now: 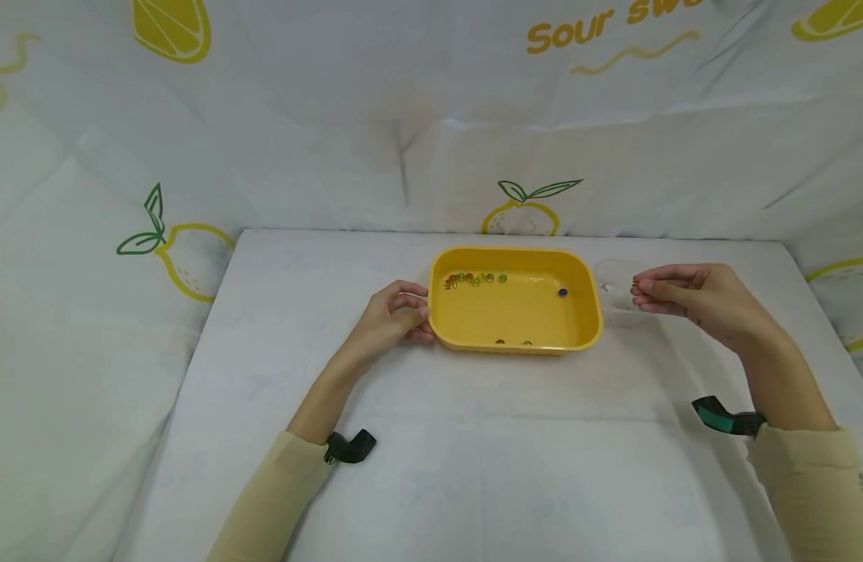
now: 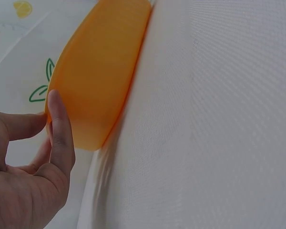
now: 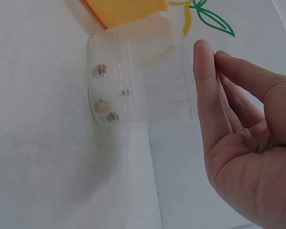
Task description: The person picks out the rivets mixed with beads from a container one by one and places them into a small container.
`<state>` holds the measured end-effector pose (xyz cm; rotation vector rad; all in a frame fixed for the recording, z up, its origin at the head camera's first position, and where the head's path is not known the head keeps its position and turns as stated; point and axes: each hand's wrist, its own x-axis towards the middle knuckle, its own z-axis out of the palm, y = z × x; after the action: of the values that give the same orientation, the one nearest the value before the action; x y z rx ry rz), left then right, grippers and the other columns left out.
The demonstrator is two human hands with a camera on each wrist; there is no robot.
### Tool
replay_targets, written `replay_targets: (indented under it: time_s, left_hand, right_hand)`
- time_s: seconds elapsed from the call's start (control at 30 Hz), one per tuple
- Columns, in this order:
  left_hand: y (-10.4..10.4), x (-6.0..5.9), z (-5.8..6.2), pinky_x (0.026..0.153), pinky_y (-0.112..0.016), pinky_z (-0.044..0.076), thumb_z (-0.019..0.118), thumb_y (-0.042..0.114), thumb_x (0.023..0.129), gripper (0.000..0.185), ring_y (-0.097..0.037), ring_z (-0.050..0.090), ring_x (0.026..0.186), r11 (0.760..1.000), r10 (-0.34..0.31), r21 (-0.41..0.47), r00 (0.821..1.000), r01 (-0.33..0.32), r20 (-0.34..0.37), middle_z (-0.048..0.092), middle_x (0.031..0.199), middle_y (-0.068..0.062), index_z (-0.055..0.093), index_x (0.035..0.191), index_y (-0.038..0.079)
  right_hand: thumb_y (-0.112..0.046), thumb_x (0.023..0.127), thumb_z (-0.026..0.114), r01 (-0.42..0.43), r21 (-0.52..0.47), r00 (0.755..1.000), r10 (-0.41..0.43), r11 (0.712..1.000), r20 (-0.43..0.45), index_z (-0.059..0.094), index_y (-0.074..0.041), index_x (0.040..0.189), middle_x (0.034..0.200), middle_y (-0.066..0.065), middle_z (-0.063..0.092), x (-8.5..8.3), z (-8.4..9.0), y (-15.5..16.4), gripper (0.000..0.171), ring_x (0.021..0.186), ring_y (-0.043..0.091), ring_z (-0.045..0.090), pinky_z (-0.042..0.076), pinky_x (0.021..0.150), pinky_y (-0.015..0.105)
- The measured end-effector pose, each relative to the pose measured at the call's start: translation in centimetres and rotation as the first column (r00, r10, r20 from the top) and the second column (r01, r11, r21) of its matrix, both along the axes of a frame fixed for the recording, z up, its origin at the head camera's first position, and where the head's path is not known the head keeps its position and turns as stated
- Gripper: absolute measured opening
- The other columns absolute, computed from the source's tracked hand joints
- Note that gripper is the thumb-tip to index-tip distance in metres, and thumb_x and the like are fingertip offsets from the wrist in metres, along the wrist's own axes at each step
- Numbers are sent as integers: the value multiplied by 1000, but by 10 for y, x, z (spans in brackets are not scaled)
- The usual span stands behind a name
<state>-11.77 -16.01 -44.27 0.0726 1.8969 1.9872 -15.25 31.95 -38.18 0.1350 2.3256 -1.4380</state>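
Observation:
My left hand [image 1: 396, 318] is at the left end of a yellow plastic tray [image 1: 501, 346], its thumb and fingertips pinching the rim. In the left wrist view the thumb lies along the tray's outer wall [image 2: 97, 71]. Glass beads in amber, green and yellow line the tray's back left, beside a few tiny gold pieces [image 1: 450, 284]. A blue bead [image 1: 562, 293] sits on the right. My right hand [image 1: 698, 300] is raised by a clear plastic container [image 1: 617, 316], pinching a tiny gold-coloured piece [image 1: 635, 285] whose shape is mostly hidden by fingers.
Several small pieces [image 3: 102, 106] lie at the bottom of the clear container, close to the tray's right end. A white cloth [image 1: 417, 468] covers the table. Behind it hangs a white sheet [image 1: 319, 156] printed with lemons.

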Motion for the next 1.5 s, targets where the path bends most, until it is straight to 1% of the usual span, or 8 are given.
replay_targets:
  time_s: [0.23,0.4,0.53,0.77,0.87,0.97,1.17,1.5]
  left_hand:
    - [0,1,0,81,-34,72,66,4,106,36,-19,76,81,1000,4,9,1000,-4,3,65,110,-13,54,140,-1]
    - [0,0,-1,80,-33,71,66,3,106,35,-19,76,81,1000,7,7,1000,-7,5,65,109,-11,54,140,-1]
    - [1,0,-1,80,-33,72,66,3,106,36,-19,76,81,1000,5,6,1000,-5,1,65,111,-14,54,140,-1]
    - [0,0,0,81,-35,72,66,4,106,36,-19,76,81,1000,5,7,1000,-5,6,65,111,-14,54,139,1]
    - [0,1,0,81,-35,72,66,4,106,35,-19,76,81,1000,4,7,1000,-4,6,65,111,-14,54,139,1]
    - [0,0,0,81,-35,72,66,5,106,36,-19,76,81,1000,3,5,1000,-3,6,65,111,-14,54,140,0]
    - [0,0,-2,81,-34,72,66,5,106,36,-18,76,81,1000,3,2,1000,-3,6,65,113,-17,54,140,0]
    - [0,0,-1,81,-33,71,65,4,107,41,-18,75,82,1000,1,4,1000,-1,10,64,117,-23,51,144,-4]
  right_hand:
    - [-27,106,71,11,-23,1000,-11,1000,-21,81,-26,115,105,-12,83,0,-4,-1,13,97,8,82,68,88,26]
    - [-26,107,70,21,-20,1000,-21,1000,-18,81,-30,112,103,-14,82,0,-4,-2,13,95,6,82,68,87,24]
    - [-29,107,70,26,-10,1000,-26,1000,-14,81,-31,112,104,-15,82,1,-4,-2,12,96,7,82,68,88,24]
    - [-29,106,71,30,-20,999,-30,999,-15,81,-28,116,103,-15,83,1,-5,-2,14,95,6,82,68,88,23]
    - [-29,106,71,36,-29,999,-37,999,-17,81,-28,114,102,-15,83,2,-4,-2,13,94,6,82,68,87,23]
    - [-28,106,72,39,-34,999,-39,999,-17,81,-26,115,102,-14,83,2,-4,-3,13,94,5,81,68,87,23]
    - [-27,106,71,45,-44,998,-46,998,-35,81,-25,114,101,-14,83,3,-5,-4,13,94,5,81,68,87,23]
    - [-20,105,72,50,-106,996,-57,993,-67,82,-21,112,101,-11,83,5,-6,-3,13,93,7,82,69,85,25]
